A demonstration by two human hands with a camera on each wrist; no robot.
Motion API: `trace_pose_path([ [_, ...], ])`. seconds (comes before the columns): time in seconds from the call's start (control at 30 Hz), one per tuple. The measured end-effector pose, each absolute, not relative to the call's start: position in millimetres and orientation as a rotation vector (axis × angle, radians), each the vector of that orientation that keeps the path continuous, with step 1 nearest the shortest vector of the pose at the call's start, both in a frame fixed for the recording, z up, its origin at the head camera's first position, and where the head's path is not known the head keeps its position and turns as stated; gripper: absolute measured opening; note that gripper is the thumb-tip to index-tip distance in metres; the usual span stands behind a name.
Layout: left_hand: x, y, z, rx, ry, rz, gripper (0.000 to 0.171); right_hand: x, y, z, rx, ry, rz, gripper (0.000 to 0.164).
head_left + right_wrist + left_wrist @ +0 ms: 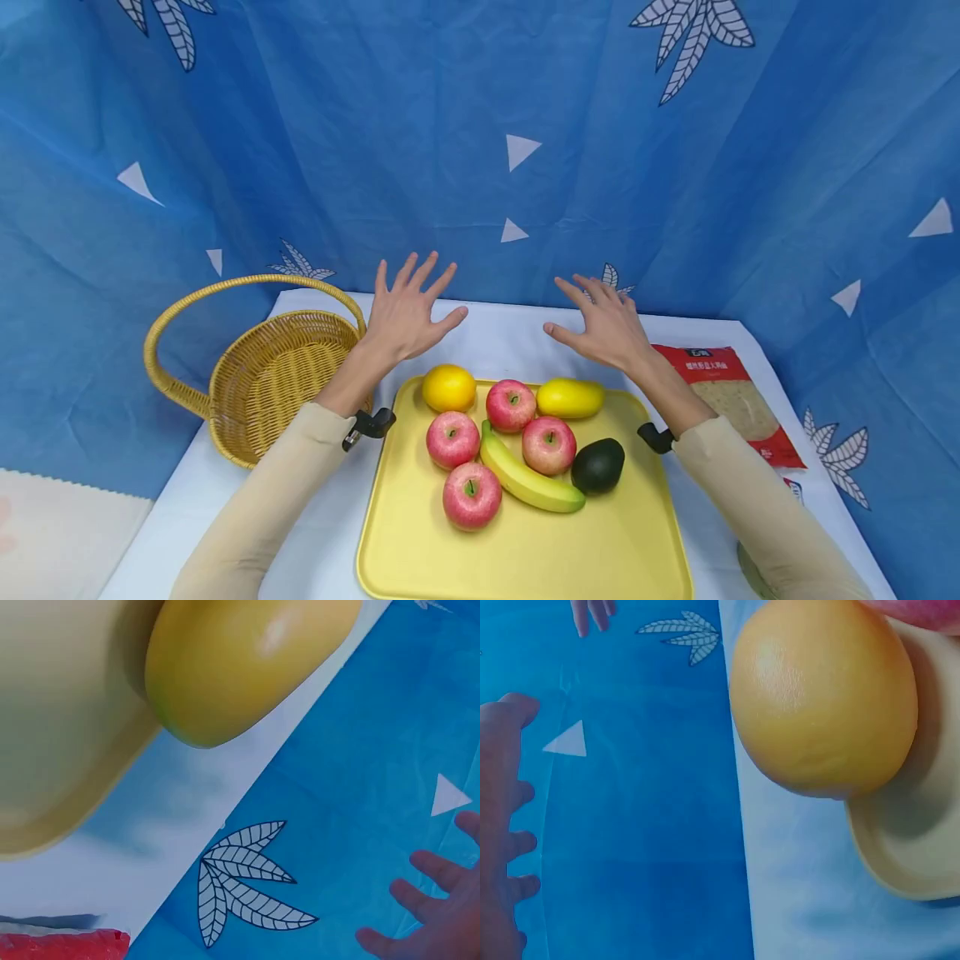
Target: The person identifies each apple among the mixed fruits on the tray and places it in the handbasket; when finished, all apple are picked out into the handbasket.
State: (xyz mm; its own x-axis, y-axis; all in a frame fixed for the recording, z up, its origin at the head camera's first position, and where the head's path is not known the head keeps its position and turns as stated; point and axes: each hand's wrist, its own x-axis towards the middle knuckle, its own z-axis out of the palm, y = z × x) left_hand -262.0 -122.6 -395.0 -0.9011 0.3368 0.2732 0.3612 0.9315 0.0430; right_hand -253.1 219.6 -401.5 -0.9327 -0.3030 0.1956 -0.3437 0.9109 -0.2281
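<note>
L fingers (424, 268) & R fingers (573, 292) are splayed, empty, beyond orange (448, 388) & mango (571, 398) on tray (540, 558).

The left hand (407, 317) is extended, fingers spread, thumb toward the right hand (606, 327), whose fingers also reach outward; the left forearm (281, 483) and right forearm (750, 504), both sleeved, slant behind them.

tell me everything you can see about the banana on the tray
The banana is single, whole and unpeeled, with smooth-looking yellow skin and a greenish tint at both ends. Gently curved, it lies on its side on the yellow tray, slanting in the head view from its narrow stem at upper left to its blunter tip at lower right. Apples sit close on both sides and the avocado near the tip; whether they touch it is unclear.
</note>
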Motion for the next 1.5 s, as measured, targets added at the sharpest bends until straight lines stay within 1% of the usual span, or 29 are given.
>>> trace_pose_path([
  [0.27, -253, -127, -393, -0.576, -2.751, -0.204, 0.079, -240, 219, -401, 0.606, -2.914, 0.478, 0.084],
  [0.5, -244, -133, -397, -0.695, -2.700, -0.314, 0.074, -224, 215, -402, 0.667, -2.964, 0.545, 0.082],
  [0.8, -233, -143, -398, -0.795, -2.601, -0.386, 0.068, -216, 215, -406, 0.772, -2.993, 0.579, 0.078],
  [1.13, -215, -154, -380, -0.964, -2.457, -0.642, 0.064, -203, 220, -407, 0.951, -2.984, 0.711, 0.071],
  [1.37, -204, -167, -372, -0.987, -2.357, -0.735, 0.064, -190, 225, -410, 0.991, -3.072, 0.795, 0.067],
  [1.5, -199, -176, -365, -0.979, -2.303, -0.760, 0.061, -182, 227, -413, 0.996, -3.102, 0.811, 0.064],
])
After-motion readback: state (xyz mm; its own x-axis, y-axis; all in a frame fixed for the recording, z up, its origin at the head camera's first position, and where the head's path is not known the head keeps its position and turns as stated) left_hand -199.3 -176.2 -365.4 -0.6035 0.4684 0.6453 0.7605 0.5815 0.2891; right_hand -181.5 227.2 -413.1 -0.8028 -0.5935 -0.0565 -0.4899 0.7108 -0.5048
